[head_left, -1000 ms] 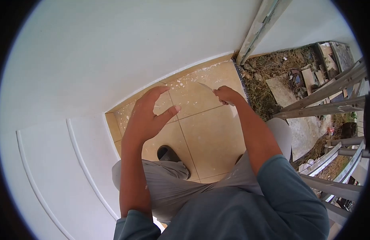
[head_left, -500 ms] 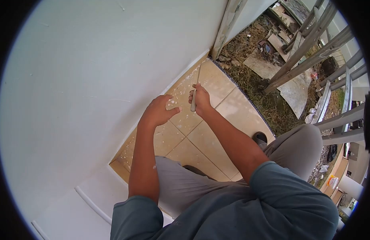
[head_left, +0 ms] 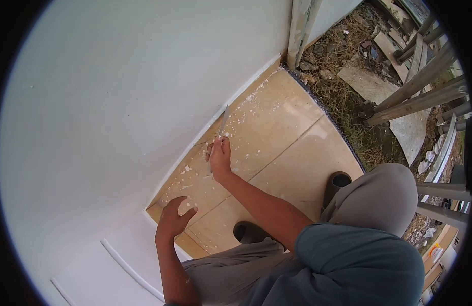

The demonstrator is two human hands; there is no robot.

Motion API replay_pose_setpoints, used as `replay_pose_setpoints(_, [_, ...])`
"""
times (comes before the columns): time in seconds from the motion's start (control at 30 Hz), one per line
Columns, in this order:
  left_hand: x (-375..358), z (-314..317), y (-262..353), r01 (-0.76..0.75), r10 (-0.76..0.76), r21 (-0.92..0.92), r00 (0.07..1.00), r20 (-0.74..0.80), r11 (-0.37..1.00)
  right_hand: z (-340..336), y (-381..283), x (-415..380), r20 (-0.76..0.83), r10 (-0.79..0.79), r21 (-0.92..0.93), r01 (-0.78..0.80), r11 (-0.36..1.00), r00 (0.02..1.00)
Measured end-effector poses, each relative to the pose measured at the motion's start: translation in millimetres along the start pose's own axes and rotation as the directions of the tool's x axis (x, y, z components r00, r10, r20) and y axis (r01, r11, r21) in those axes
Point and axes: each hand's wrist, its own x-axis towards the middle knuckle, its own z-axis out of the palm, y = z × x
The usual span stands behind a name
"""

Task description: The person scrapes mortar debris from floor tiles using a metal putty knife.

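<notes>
My right hand (head_left: 220,159) is closed around the pale handle of a narrow-bladed knife (head_left: 225,118). The blade points up and away, its tip at the tan skirting tile (head_left: 211,133) along the foot of the white wall (head_left: 123,117). Most of the handle is hidden in my fist. Lower left, my left hand (head_left: 174,218) is held with thumb and fingers apart and nothing in it, near the wall's corner. White flakes (head_left: 188,168) are scattered over the tan floor tiles (head_left: 282,153) beneath and between both hands.
A door frame (head_left: 298,33) rises where the wall ends. Past the dark floor edge (head_left: 325,109) lie dry grass, broken boards (head_left: 368,81) and wooden poles (head_left: 419,104). My dark shoes (head_left: 338,183) rest on the tiles. A white pipe (head_left: 129,268) runs along the lower left wall.
My right hand has moved left and nearer to me with the knife, bringing the blade to the wall's foot. My left hand has dropped lower and left. The camera view has shifted.
</notes>
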Motion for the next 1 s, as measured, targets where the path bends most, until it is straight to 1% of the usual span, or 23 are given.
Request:
replay_pose_setpoints(0.07, [1,9,-18,0.099,-0.102,0.066,0.994,0.049,0.993,7,-13,12,0.002,-0.018,0.051,0.018,0.999,1.000])
replay_pose_setpoints(0.1, [0,8,-7,0.098,-0.100,0.042,0.994,0.047,0.994,11,-22,20,-0.004,-0.027,0.079,0.027,0.997,1.000])
replay_pose_setpoints(0.17, [4,6,27,0.092,-0.092,0.002,0.995,0.047,0.996,15,-52,42,-0.054,-0.047,0.040,0.050,0.998,0.997])
replay_pose_setpoints(0.2, [12,8,41,0.037,-0.034,-0.059,0.999,0.042,0.998,12,-61,50,-0.079,-0.069,0.020,0.071,0.997,0.994])
replay_pose_setpoints(0.27, [31,7,69,-0.090,0.092,-0.197,0.996,0.001,0.976,3,-64,34,-0.075,-0.012,0.011,0.013,1.000,0.997])
replay_pose_setpoints(0.3, [42,5,77,-0.119,0.123,-0.192,0.992,0.009,0.974,2,-65,32,-0.066,0.007,0.004,-0.007,1.000,0.998])
replay_pose_setpoints(0.37, [62,10,82,-0.161,0.172,-0.187,0.984,0.040,0.969,-2,-69,38,-0.067,-0.022,-0.046,0.019,0.999,0.998])
replay_pose_setpoints(0.47, [84,15,71,-0.192,0.194,-0.044,0.980,0.044,0.980,-7,-71,37,-0.065,-0.049,-0.109,0.042,0.993,0.997])
replay_pose_setpoints(0.57, [88,15,65,-0.130,0.137,-0.105,0.988,0.067,0.986,0,-68,35,-0.051,-0.058,-0.118,0.052,0.992,0.997])
replay_pose_setpoints(0.6, [89,16,63,-0.125,0.132,-0.100,0.989,0.067,0.987,-3,-64,32,-0.053,-0.045,-0.121,0.039,0.992,0.998])
replay_pose_setpoints(0.7, [83,18,53,-0.079,0.086,-0.102,0.994,0.073,0.992,-5,-84,61,-0.057,-0.146,-0.081,0.141,0.987,0.988])
replay_pose_setpoints(0.8, [77,9,57,-0.069,0.075,-0.119,0.996,0.048,0.990,-7,-80,44,-0.047,-0.074,-0.092,0.069,0.993,0.996])
replay_pose_setpoints(0.9, [77,19,45,-0.066,0.073,-0.139,0.996,0.043,0.988,-8,-87,45,-0.068,-0.070,-0.163,0.058,0.985,0.995])
replay_pose_setpoints(0.97, [74,22,39,-0.026,0.035,-0.156,0.998,0.056,0.987,-20,-93,65,-0.031,-0.139,-0.197,0.130,0.972,0.990])
replay_pose_setpoints(1.0, [69,22,33,-0.026,0.034,-0.122,0.997,0.067,0.992,-23,-94,71,-0.016,-0.177,-0.201,0.170,0.965,0.984])
